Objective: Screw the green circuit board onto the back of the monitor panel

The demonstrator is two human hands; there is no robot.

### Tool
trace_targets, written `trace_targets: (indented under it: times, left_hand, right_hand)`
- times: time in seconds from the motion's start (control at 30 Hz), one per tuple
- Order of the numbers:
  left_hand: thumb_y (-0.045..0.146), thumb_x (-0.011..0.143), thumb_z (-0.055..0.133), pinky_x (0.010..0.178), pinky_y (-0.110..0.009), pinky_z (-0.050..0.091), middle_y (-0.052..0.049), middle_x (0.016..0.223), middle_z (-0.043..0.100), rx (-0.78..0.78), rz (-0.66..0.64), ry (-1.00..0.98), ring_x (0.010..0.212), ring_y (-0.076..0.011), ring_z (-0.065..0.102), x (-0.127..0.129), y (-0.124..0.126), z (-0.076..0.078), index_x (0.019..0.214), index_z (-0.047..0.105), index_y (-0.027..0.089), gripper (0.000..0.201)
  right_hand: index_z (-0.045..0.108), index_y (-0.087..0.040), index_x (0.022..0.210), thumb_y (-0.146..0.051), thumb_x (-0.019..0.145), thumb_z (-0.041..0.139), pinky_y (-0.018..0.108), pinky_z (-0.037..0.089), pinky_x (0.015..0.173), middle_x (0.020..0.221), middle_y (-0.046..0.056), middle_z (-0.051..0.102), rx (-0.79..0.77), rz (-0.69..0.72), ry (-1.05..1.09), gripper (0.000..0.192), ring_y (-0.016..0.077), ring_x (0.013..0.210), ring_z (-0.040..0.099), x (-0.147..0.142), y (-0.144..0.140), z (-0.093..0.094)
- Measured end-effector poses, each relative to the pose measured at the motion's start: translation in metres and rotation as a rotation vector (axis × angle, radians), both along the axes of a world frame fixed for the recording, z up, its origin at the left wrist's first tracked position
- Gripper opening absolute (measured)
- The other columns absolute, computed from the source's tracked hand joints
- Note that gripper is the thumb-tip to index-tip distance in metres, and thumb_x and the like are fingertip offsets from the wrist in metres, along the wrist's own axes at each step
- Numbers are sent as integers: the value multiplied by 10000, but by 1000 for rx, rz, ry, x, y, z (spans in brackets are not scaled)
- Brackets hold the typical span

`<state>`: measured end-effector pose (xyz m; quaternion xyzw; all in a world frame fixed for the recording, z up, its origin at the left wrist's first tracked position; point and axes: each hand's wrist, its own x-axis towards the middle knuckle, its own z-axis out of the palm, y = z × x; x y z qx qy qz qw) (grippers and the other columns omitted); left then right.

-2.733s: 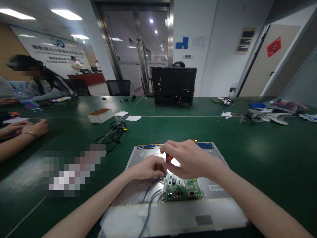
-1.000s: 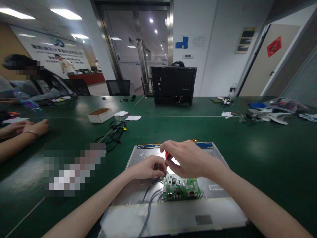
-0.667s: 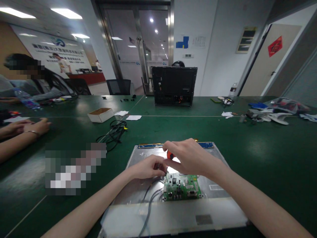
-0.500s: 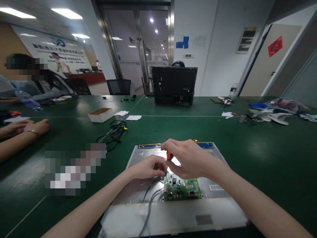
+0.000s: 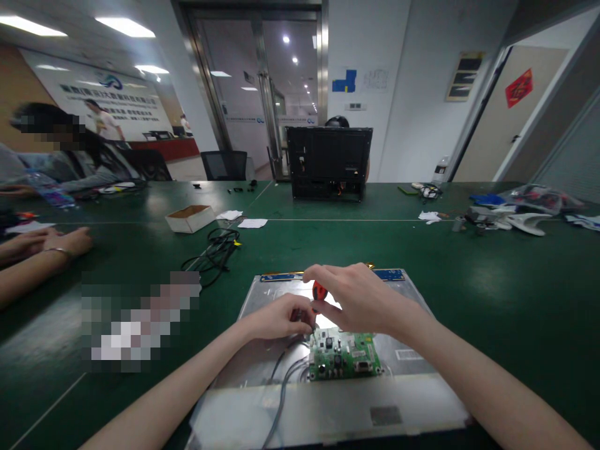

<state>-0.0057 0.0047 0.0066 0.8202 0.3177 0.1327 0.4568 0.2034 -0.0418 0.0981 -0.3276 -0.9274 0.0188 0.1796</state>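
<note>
Screwdriver (image 5: 319, 290): light, rigid; orange handle pinched in right hand (image 5: 360, 300) fingers. Left hand (image 5: 281, 317) fingertips closed around shaft at circuit board (image 5: 344, 357) corner. Board fragile; hold edges only.

Office workroom: green worktables (image 5: 469, 275), glass doors (image 5: 262, 94), reception desk (image 5: 164, 149).

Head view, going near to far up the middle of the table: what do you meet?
Green circuit board → right hand on the orange-handled screwdriver → blue strip at the metal panel's far edge → black chassis.
</note>
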Motion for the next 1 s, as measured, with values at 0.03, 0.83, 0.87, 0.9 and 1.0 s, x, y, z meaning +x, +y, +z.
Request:
trace_targets:
  times: [0.03,0.83,0.87,0.9,1.0]
  left_hand:
    - [176,711,655,602,-230,421,20,678,590,-1,5,-3,623,-132,526,0,0,0,754,653,163,45]
    - [249,737,681,592,-232,410,13,691,588,1,-6,15,638,-138,529,-1,2,-3,779,657,154,107]
    - [239,731,678,590,-232,409,16,686,583,-1,-1,19,632,-136,524,-1,1,-2,769,656,156,94]
    - [230,725,677,590,-232,409,17,684,581,-2,3,25,629,-135,521,0,1,-1,762,656,157,84]
    - [205,707,666,589,-232,415,14,702,596,-2,21,36,641,-141,529,0,0,-1,778,657,161,84]
  right_hand:
    - [505,-172,1123,-268,910,507,261,250,527,909,38,666,8,1,-6,234,127,650,538,0,0,0]
    - [501,-153,1115,-183,874,465,251,262,535,960,51,629,-61,73,32,246,114,653,496,3,-3,4]
    - [496,-156,1125,-182,878,468,252,262,537,954,48,632,-62,64,31,250,116,658,502,3,-3,4]
    - [490,-160,1136,-179,882,473,252,261,538,951,45,634,-61,57,26,255,116,659,507,3,-3,4]
    - [511,-175,1104,-197,904,489,253,249,531,940,39,635,-36,36,2,203,113,655,510,3,-2,5]
